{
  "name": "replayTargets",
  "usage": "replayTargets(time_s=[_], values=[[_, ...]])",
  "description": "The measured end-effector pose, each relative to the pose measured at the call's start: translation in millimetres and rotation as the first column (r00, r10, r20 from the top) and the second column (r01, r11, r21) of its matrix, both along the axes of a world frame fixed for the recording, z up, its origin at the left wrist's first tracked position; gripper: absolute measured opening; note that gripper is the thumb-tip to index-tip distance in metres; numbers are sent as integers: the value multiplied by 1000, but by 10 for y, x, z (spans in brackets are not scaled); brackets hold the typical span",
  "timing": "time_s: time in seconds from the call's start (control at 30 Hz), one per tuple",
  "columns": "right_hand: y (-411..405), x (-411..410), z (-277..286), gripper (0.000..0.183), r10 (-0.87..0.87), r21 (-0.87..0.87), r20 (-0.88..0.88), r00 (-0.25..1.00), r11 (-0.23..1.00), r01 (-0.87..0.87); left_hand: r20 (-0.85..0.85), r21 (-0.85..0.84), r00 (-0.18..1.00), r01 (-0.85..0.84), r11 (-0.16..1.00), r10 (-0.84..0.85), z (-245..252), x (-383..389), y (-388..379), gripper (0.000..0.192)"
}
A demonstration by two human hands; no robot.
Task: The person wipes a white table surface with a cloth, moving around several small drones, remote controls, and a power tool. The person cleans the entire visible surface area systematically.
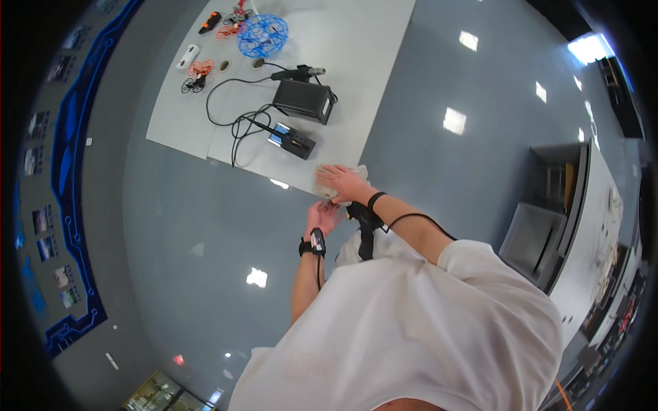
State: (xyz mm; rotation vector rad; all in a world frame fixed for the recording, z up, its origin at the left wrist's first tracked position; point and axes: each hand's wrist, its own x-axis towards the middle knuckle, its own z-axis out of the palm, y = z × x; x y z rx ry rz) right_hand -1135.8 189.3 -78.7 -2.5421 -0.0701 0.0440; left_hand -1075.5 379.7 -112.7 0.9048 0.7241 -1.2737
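Observation:
My right hand (343,183) lies flat with its fingers spread on a crumpled off-white cloth (326,191) at the near corner of a white table (345,138). Part of the cloth bunches out past the table's right edge. Just below the corner is my left hand (323,218), palm turned up and fingers apart, with nothing seen in it. Its fingertips come close to the cloth's lower edge; whether they touch it is unclear. Beyond the cloth stands a black soldering iron stand (299,144) with a blue sponge tray (278,134) and a soldering iron (259,124).
A black station box (302,100) with a hot-air gun (295,73) sits farther back; loose cables (241,119) trail leftward. Beyond are a blue spherical-cage drone (262,35), small quadcopters (199,68) and a white controller (188,56). An open grey cabinet (532,241) stands at right.

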Motion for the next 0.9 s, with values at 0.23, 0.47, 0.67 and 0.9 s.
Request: replayTargets(time_s=[0.23, 0.47, 0.67, 0.9], values=[[-669, 3, -152, 85, -218, -126, -25, 976, 969, 213, 144, -55, 987, -68, 996, 75, 182, -496, -182, 45], [-1436, 205, -147, 83, -299, -135, -62, 952, 948, 289, 26, -10, 977, -213, 977, 213, -39, -705, -201, 42], [-2191, 390, -155, 84, -366, -159, -81, 927, 923, 351, -95, -8, 933, -350, 937, 347, -229, -723, -425, 49], [-3260, 531, -216, 81, -428, -140, -85, 900, 899, 415, 15, 94, 966, -260, 961, 260, -161, -582, -1207, 45]])
